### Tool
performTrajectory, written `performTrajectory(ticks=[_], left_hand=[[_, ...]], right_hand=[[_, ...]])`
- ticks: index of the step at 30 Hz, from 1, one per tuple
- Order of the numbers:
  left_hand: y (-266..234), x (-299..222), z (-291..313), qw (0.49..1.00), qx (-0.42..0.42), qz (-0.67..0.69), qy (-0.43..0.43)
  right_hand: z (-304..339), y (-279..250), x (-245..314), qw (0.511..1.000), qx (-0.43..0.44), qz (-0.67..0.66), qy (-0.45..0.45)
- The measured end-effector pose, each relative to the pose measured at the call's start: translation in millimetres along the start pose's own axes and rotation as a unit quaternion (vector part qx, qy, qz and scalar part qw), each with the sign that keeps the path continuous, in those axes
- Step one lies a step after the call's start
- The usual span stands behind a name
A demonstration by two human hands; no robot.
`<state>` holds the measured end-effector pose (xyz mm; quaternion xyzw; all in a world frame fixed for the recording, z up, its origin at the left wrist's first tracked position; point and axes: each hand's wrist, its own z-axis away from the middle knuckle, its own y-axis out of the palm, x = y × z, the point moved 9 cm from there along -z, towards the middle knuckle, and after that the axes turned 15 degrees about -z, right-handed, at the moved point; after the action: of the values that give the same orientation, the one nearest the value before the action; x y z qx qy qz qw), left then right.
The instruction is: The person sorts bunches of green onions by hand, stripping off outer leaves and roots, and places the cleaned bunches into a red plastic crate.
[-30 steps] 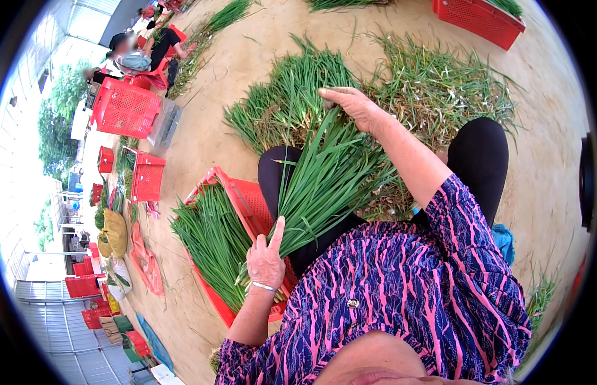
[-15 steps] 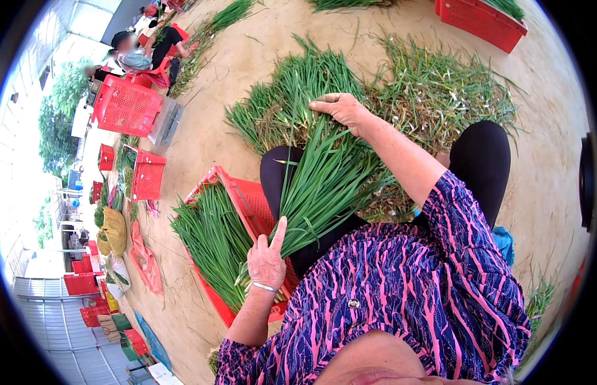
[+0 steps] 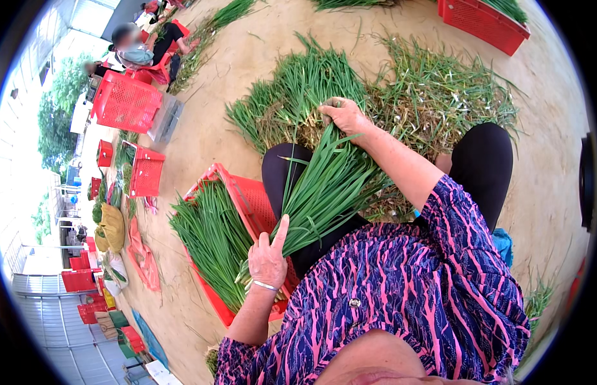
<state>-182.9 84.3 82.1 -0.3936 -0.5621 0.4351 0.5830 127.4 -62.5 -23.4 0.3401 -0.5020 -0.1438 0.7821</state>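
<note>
One garlic-chive bunch [image 3: 327, 189]: before me, long axis slanting forward-right, stems to leaf tips. My left hand [image 3: 268, 262]: nearer, index finger straight, closed round the stems. My right hand [image 3: 345, 117]: half-curled at the tips; hold unclear. One red plastic crate [image 3: 248, 202]: chive-filled, leftward.

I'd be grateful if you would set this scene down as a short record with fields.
Left hand: around the lower end of the bunch, index finger extended along it
Right hand: at the bunch's far end, thumb and fingers close together; grip unclear
Bunch: long green leaves, slanting across the lap
Crate: red, at the person's left, holding more greens
Ahead: green pile, with a messier heap to its right
Background: seated co-worker, upper left
</note>
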Motion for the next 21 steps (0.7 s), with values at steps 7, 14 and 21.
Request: performTrajectory(ticks=[7, 14, 21], left_hand=[[3, 3, 4, 1.0, -0.012, 0.006, -0.005], [8, 4, 1, 1.0, -0.013, -0.002, 0.003], [2, 1, -1, 1.0, 0.003, -0.016, 0.018]], right_hand=[[-7, -42, 77, 0.87, -0.138, 0.377, -0.288], [-40, -48, 116, 0.851, -0.145, 0.438, -0.253], [-41, 45, 73, 0.968, 0.029, 0.249, -0.025]])
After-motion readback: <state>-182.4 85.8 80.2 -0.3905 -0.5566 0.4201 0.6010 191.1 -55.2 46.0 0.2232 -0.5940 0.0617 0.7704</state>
